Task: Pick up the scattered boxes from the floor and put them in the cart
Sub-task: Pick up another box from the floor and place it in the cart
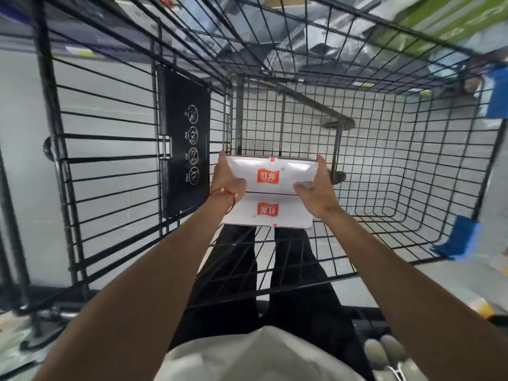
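White box (pixel 270 176) with red logo held inside black wire cart (pixel 412 149), above basket floor, second white box (pixel 268 211) just beneath. Left hand (pixel 228 180) and right hand (pixel 316 188) clamp opposite ends, fingers wrapped on edges. Red string bracelet (pixel 226 194) on left wrist.

Both arms bare, extended forward and down, roughly parallel. Left hand (pixel 228 180) palm inward, thumb lying across top face of held white box (pixel 277 174), fingers wrapped over far left edge. Right hand (pixel 316 188) mirrors on right edge, thumb on top. Red cord bracelet (pixel 224 192) on left wrist.
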